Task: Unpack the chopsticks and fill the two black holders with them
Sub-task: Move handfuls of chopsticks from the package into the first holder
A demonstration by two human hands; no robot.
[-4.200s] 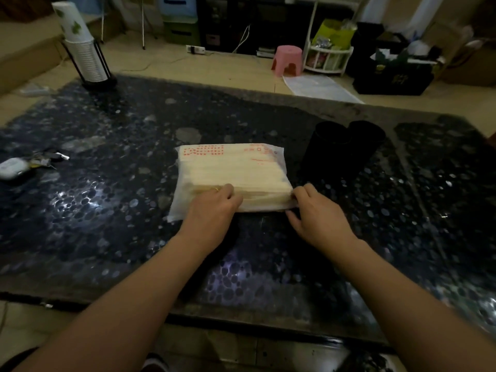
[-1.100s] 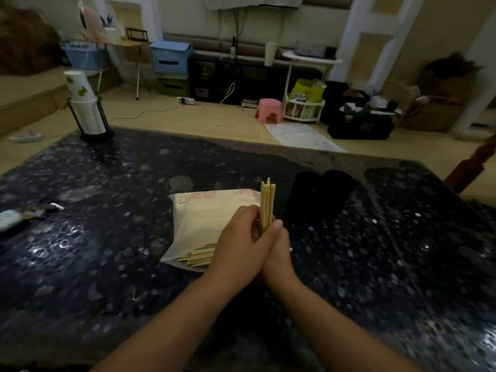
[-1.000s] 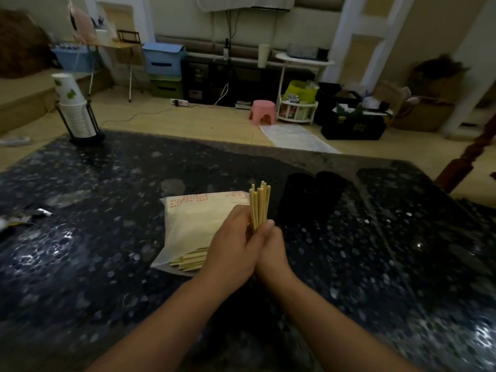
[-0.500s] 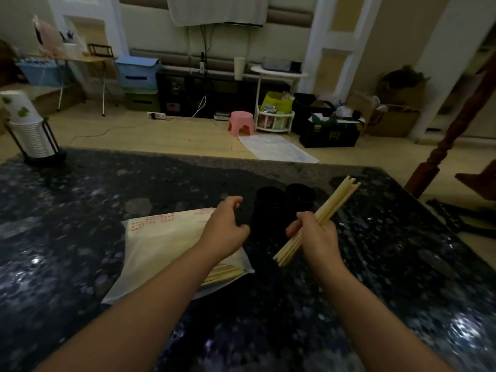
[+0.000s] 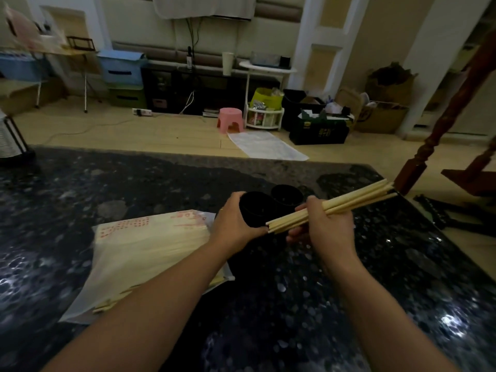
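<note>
Bag [image 5: 150,253] open, both holders apparently still empty: left hand [image 5: 236,226] grips near holder [image 5: 256,210], right hand [image 5: 326,226] clutches first chopsticks [image 5: 349,204] beside it.

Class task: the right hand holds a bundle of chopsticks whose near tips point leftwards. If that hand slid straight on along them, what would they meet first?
Probably the left hand gripping the nearer black holder; the chopsticks in the right hand end right by its thumb, though depth is unclear.
</note>
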